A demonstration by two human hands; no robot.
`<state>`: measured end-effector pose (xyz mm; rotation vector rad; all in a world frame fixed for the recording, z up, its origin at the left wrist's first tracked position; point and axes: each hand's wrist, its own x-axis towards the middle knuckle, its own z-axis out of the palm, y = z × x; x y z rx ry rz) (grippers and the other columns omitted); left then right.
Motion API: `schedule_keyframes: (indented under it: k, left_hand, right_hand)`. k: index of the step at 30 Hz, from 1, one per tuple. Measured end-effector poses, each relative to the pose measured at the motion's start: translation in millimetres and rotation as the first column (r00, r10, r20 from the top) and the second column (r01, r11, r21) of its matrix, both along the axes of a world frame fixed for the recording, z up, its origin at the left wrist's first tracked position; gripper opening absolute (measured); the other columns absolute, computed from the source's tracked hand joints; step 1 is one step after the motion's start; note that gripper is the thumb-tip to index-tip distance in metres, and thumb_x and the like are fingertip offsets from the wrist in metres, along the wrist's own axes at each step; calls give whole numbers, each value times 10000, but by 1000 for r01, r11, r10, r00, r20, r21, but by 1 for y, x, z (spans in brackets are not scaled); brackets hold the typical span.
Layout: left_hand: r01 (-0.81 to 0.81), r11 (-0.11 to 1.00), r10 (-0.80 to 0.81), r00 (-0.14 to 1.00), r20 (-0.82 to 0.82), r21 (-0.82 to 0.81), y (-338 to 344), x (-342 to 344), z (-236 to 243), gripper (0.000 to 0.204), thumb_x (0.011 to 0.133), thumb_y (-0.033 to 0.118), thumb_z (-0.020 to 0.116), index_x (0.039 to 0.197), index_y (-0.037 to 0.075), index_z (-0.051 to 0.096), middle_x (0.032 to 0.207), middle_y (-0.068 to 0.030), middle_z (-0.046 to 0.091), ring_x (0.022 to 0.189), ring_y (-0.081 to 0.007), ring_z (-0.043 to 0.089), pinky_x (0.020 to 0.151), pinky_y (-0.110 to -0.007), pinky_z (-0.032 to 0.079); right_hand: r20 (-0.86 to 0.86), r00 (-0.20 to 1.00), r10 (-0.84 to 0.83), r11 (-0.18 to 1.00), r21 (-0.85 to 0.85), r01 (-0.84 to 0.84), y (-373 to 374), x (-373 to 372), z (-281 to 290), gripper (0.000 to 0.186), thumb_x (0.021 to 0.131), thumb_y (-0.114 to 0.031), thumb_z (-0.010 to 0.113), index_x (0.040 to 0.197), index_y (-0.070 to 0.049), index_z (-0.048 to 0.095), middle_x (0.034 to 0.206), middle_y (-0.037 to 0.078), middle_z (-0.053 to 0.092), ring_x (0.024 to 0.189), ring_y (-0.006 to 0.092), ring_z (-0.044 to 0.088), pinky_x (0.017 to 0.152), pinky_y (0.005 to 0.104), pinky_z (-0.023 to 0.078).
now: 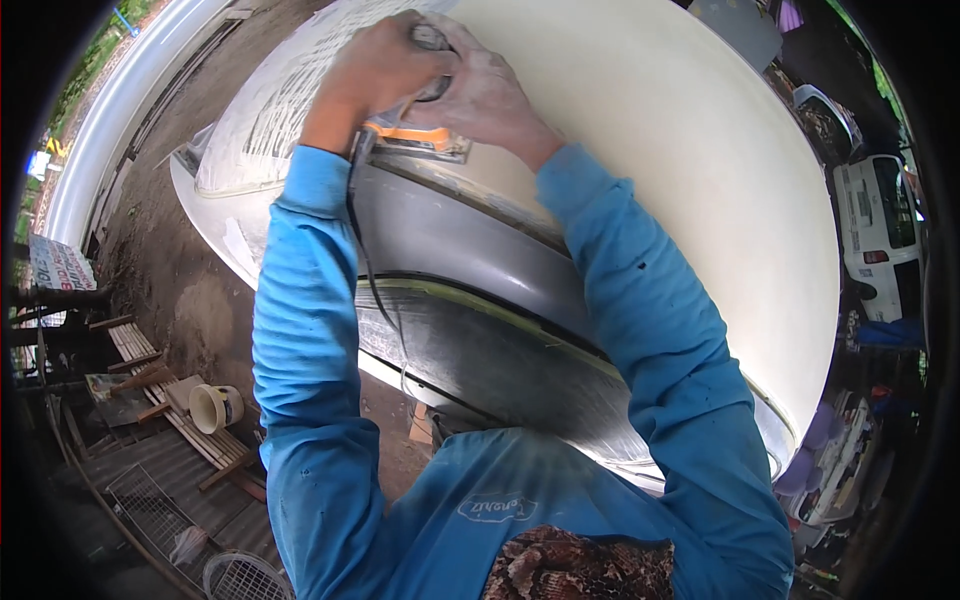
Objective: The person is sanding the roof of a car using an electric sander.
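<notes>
Both my hands are closed round an electric sander (pixel 437 137) on the car's cream-coloured roof (pixel 640 110). Its orange and grey lower part shows beneath my hands, and a dark bit of its body peeks out between them. My left hand (pixel 385 70) grips it from the left. Wrapped over it from the right is my dusty right hand (pixel 487 98). A black power cord (pixel 365 240) runs from the sander past my left wrist and down along the car's side. White scratchy streaks (pixel 285 110) mark the roof left of the sander.
Below the roof edge are the grey body panel and dark side window (pixel 500 350). At lower left, a cream bucket (pixel 212 408) stands by a bamboo bench (pixel 170 400), with a racket (pixel 243 577) nearby. A white vehicle (pixel 880 230) is at far right.
</notes>
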<state>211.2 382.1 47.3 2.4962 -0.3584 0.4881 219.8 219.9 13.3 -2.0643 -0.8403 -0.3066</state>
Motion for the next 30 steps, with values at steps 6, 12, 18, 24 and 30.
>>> schedule_keyframes:
  k: [6, 12, 18, 24, 30]
  left_hand:
    - [-50, 998, 46, 994, -97, -43, -10, -3, 13, 533, 751, 382, 728, 1066, -43, 668, 986, -250, 705, 895, -373, 690, 836, -419, 521]
    - [33, 995, -43, 993, -114, -89, -103, -37, 24, 552, 755, 386, 728, 1114, -25, 650, 1041, -258, 702, 981, -400, 682, 873, -447, 522]
    - [151, 988, -149, 987, -65, 32, -258, -78, 32, 578, 948, 480, 526, 1337, 54, 504, 1237, -283, 609, 1071, -497, 626, 931, -537, 511]
    - [613, 776, -628, 773, -92, -151, -386, -146, 46, 579, 977, 445, 508, 1401, 57, 440, 1279, -278, 587, 1178, -459, 581, 961, -519, 499]
    - [769, 556, -824, 561, -85, -316, -404, -154, 17, 585, 970, 390, 608, 1414, 45, 448, 1351, -237, 576, 1232, -402, 574, 1016, -445, 474]
  right_hand:
    - [-103, 994, -28, 1000, -4, 28, -2, 6, -3, 1172, 565, -453, 888, 1509, -32, 335, 1202, 227, 659, 1130, 377, 637, 1003, 416, 503]
    - [-67, 983, -174, 983, 49, 177, -90, -45, -8, 1213, 588, -490, 874, 1531, -32, 265, 1258, 278, 600, 1232, 430, 544, 1086, 510, 409]
    - [102, 809, -579, 814, 15, 580, -210, -141, -2, 1186, 640, -535, 863, 1503, 33, 280, 1373, 244, 560, 1290, 388, 540, 1136, 612, 303]
    - [102, 560, -822, 569, 150, 809, -327, -225, 2, 1132, 643, -484, 882, 1475, 33, 313, 1335, 222, 598, 1215, 373, 603, 1113, 528, 367]
    - [-17, 402, -915, 387, 243, 890, -458, -327, 9, 924, 636, -304, 908, 1366, 16, 441, 1194, 201, 676, 1150, 296, 650, 1014, 364, 497]
